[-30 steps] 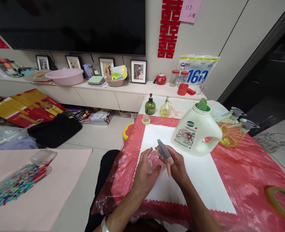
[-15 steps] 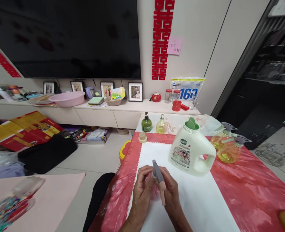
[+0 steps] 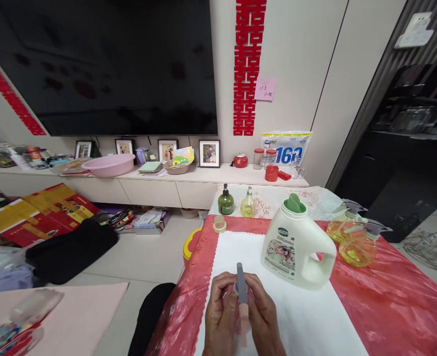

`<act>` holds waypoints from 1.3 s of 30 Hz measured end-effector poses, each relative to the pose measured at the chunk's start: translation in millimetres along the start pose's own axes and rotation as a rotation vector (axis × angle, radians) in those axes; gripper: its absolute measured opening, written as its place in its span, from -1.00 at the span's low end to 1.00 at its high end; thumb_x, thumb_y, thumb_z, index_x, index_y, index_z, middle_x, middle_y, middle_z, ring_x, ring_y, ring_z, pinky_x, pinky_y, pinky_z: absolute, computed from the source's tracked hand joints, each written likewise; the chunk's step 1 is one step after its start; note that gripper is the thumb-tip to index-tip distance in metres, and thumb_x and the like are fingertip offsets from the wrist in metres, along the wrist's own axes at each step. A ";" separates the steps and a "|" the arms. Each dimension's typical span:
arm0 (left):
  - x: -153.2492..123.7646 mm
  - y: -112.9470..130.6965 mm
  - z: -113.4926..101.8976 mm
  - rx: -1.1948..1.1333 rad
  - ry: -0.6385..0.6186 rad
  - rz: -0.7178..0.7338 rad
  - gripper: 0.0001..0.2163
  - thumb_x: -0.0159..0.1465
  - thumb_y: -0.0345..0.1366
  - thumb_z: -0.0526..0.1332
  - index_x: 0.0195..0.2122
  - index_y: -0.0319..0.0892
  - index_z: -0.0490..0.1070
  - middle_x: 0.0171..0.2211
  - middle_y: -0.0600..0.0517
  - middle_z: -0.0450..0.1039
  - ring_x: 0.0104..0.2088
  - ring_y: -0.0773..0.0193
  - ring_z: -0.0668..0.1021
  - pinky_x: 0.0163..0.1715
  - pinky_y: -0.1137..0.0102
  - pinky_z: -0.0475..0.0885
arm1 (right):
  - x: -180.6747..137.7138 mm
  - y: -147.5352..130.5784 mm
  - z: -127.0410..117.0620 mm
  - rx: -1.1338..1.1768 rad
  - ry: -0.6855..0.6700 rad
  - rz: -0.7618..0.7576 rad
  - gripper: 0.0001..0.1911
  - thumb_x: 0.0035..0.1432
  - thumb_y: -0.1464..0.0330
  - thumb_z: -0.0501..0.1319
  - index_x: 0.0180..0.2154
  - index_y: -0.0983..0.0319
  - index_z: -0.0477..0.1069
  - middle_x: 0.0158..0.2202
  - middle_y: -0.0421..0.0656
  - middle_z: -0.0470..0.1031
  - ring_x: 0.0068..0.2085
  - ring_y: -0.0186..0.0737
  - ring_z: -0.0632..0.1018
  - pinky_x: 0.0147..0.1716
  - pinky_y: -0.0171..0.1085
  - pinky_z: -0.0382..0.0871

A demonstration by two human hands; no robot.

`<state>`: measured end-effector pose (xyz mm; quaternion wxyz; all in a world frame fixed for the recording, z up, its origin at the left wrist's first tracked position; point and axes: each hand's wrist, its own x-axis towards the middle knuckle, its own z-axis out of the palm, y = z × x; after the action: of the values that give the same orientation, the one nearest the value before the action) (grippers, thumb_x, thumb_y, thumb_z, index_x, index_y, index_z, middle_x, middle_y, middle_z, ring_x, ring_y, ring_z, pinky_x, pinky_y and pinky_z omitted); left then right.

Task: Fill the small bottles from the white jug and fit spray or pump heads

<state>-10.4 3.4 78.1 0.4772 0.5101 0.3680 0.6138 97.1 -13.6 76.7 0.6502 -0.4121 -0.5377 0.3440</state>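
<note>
Low over a white sheet (image 3: 307, 321), I hold a spray bottle with a grey and pink trigger head (image 3: 241, 287) between both hands. My left hand (image 3: 219, 311) is wrapped round its left side, thumb near the neck. My right hand (image 3: 265, 314) closes on the right side. Most of the clear pinkish body is hidden by my fingers. Beyond my right hand stands a pale green detergent jug (image 3: 296, 247), its green-rimmed mouth uncovered. A translucent cap (image 3: 220, 224) sits at the sheet's far left corner.
Two spray bottles with yellow liquid (image 3: 358, 251) stand right of the jug on the red table cover (image 3: 400, 291). At the back are a green pump bottle (image 3: 226, 201) and a small yellow-liquid bottle (image 3: 247, 205). A pink-topped table (image 3: 96, 316) is at left.
The view has tilted up, so everything sits lower in the picture. The spray head has turned from a slant to nearly straight, and both hands still grip the bottle.
</note>
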 end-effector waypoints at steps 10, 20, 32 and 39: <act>1.4 -15.3 -15.4 -0.028 -0.099 -0.008 -0.76 0.22 -0.06 0.32 -0.15 -0.01 0.52 -0.13 -0.04 0.49 -0.07 0.11 0.57 -0.04 0.26 0.55 | 1.1 -4.2 -1.4 0.085 -0.053 0.014 -0.73 0.29 0.23 0.19 0.01 -0.03 0.47 -0.08 -0.17 0.48 -0.04 -0.18 0.53 -0.05 -0.26 0.45; 0.8 -4.9 -5.6 -0.143 0.003 -0.088 -0.58 0.14 0.15 0.31 -0.23 -0.11 0.57 -0.16 -0.08 0.49 -0.09 0.09 0.53 -0.04 0.29 0.50 | 3.5 0.9 -5.2 -0.004 -0.184 0.060 -0.67 0.43 0.22 -0.03 0.06 0.07 0.41 0.00 -0.09 0.37 0.03 -0.23 0.43 0.01 -0.31 0.36; -0.4 -24.2 -7.4 -0.276 0.032 -0.123 -0.48 0.01 0.28 0.32 -0.29 -0.09 0.57 -0.23 -0.07 0.48 -0.19 0.07 0.55 -0.15 0.28 0.53 | 3.0 1.6 -0.6 0.058 -0.092 -0.044 -0.81 0.37 0.25 0.11 -0.03 0.01 0.41 -0.15 -0.20 0.38 -0.10 -0.30 0.44 -0.07 -0.35 0.36; 4.0 -25.0 -1.6 -0.301 0.094 -0.202 -0.53 -0.05 0.22 0.39 -0.38 -0.09 0.58 -0.25 -0.05 0.50 -0.17 0.06 0.55 -0.11 0.28 0.52 | -1.3 9.9 -4.4 0.008 -0.166 0.103 -0.67 0.42 0.17 -0.04 0.01 0.09 0.41 -0.08 -0.10 0.32 0.01 -0.20 0.38 0.02 -0.30 0.33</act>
<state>-6.9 14.2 55.5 0.5895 0.3642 0.3434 0.6340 101.1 -11.3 66.8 0.5864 -0.4066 -0.5665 0.4122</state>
